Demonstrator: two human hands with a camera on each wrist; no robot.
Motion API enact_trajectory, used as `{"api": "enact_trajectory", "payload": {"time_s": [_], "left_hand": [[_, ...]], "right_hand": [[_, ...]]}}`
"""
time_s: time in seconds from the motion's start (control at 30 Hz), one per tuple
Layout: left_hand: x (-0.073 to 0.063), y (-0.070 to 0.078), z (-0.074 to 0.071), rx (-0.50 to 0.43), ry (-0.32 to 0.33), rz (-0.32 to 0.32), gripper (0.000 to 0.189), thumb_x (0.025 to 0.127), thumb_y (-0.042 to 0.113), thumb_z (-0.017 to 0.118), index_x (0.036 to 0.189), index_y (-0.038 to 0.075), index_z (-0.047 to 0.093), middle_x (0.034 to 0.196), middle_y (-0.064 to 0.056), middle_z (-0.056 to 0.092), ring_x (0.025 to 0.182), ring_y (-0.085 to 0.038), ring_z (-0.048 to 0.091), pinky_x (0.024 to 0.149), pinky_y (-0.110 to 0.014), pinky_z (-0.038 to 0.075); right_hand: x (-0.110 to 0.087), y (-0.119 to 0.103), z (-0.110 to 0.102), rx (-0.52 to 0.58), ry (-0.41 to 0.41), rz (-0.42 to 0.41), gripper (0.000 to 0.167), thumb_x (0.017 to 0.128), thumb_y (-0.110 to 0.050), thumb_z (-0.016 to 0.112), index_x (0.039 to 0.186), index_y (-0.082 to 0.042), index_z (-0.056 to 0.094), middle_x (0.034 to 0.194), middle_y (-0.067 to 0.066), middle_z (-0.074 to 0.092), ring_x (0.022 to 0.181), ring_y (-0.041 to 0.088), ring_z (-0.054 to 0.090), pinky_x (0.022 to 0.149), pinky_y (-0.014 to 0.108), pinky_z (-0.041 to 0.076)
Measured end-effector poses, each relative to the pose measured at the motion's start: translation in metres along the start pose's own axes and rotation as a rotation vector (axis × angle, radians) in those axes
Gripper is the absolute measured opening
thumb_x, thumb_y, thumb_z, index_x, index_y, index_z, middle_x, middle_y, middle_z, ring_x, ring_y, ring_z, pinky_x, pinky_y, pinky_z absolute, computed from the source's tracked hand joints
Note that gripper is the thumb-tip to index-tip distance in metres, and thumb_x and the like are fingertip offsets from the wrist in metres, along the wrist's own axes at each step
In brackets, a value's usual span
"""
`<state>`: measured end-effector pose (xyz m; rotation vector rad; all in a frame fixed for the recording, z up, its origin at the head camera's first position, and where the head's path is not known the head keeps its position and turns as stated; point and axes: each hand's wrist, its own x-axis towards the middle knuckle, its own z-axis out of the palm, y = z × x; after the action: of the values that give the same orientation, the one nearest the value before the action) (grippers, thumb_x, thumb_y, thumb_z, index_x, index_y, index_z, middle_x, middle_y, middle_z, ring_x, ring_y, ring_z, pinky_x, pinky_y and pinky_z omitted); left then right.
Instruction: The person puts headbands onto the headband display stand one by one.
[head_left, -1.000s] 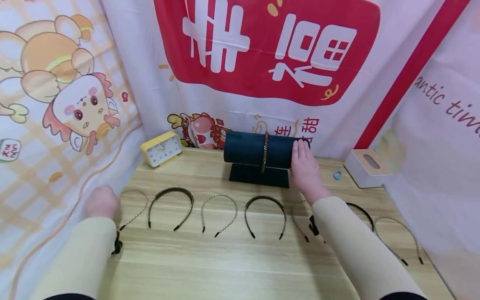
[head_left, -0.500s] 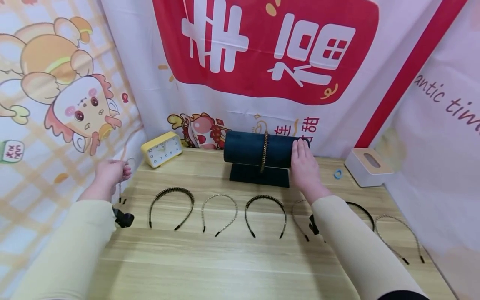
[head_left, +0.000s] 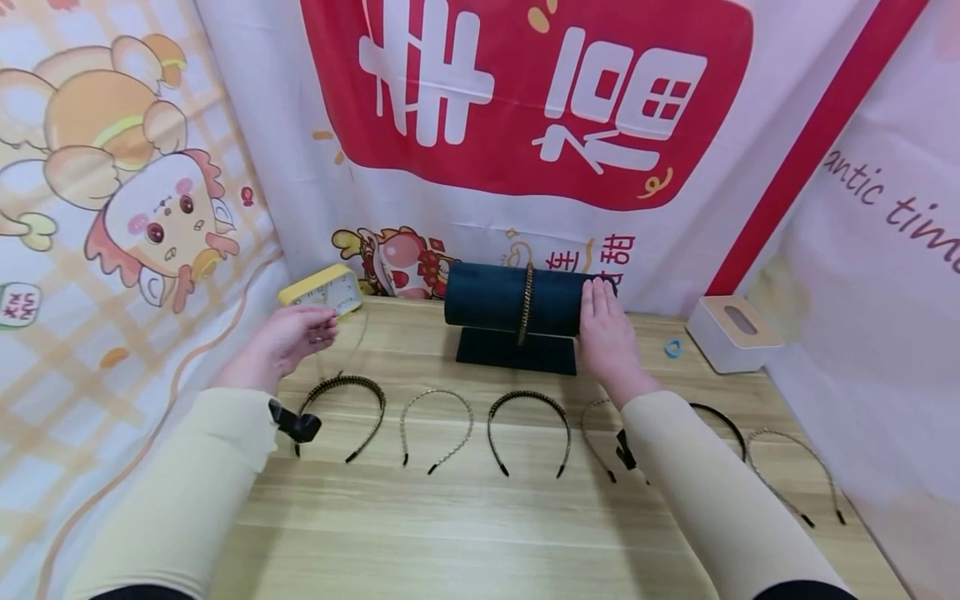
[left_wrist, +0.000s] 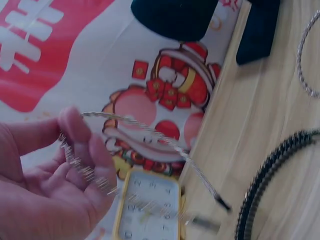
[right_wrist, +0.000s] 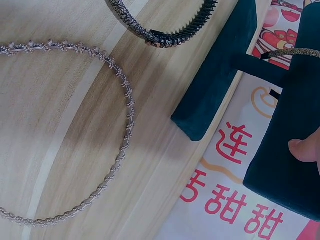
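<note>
Left hand (head_left: pixel 292 340) reaching in from lower left of the head view, thumb and fingers pinching a thin beaded headband (left_wrist: pixel 102 183) at its curve, both ends hanging out toward lower right in the left wrist view! Looks light and springy, beads perhaps delicate, so that curve seems a sound hold; right hand (head_left: pixel 609 337), fingers straight and together, presses the dark roll (head_left: pixel 487 296) near centre

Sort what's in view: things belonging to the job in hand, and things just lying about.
Likely in the job:
left hand
right hand
held headband
stand
mounted headband
laid-out headbands

Seemingly just lying about:
clock
white box
blue band
</note>
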<state>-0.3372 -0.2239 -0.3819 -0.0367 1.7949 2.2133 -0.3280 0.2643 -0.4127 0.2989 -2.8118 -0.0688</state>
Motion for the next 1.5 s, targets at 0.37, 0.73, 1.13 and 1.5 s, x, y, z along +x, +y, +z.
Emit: {"api": "enact_trajectory", "payload": {"time_s": [0.37, 0.73, 1.13, 1.5], "left_hand": [[0.021, -0.007, 0.057, 0.055, -0.129, 0.066, 0.017, 0.100, -0.005, 0.047, 0.115, -0.002, 0.055, 0.097, -0.008, 0.071, 0.093, -0.021, 0.069, 0.095, -0.040, 0.051], [0.043, -0.012, 0.084, 0.024, -0.121, 0.085, 0.052, 0.101, -0.006, 0.045, 0.150, 0.001, 0.033, 0.105, -0.008, 0.066, 0.108, -0.029, 0.065, 0.098, -0.042, 0.049], [0.068, -0.014, 0.117, 0.032, -0.094, 0.191, 0.050, 0.101, -0.004, 0.047, 0.149, 0.009, 0.040, 0.109, -0.011, 0.064, 0.102, -0.022, 0.066, 0.103, -0.045, 0.044], [0.083, -0.017, 0.135, 0.067, -0.145, 0.265, 0.048, 0.100, -0.006, 0.048, 0.146, 0.006, 0.046, 0.102, -0.010, 0.064, 0.100, -0.024, 0.067, 0.101, -0.044, 0.046]], "right_hand": [[-0.001, 0.000, 0.001, -0.008, 0.001, 0.000, 0.083, 0.094, -0.013, 0.064, 0.153, 0.011, 0.010, 0.158, 0.031, 0.013, 0.146, 0.042, 0.010, 0.119, 0.044, 0.009], [0.002, 0.000, 0.001, -0.024, 0.012, -0.006, 0.085, 0.093, -0.017, 0.067, 0.152, 0.012, 0.013, 0.157, 0.031, 0.016, 0.146, 0.043, 0.013, 0.119, 0.042, 0.007], [0.000, -0.001, 0.001, -0.005, 0.009, 0.002, 0.086, 0.092, -0.015, 0.070, 0.152, 0.012, 0.015, 0.157, 0.031, 0.016, 0.146, 0.043, 0.014, 0.119, 0.044, 0.011], [0.001, 0.002, 0.002, -0.006, 0.010, 0.008, 0.086, 0.093, -0.016, 0.067, 0.153, 0.010, 0.012, 0.158, 0.030, 0.015, 0.146, 0.041, 0.012, 0.119, 0.044, 0.012]]}}
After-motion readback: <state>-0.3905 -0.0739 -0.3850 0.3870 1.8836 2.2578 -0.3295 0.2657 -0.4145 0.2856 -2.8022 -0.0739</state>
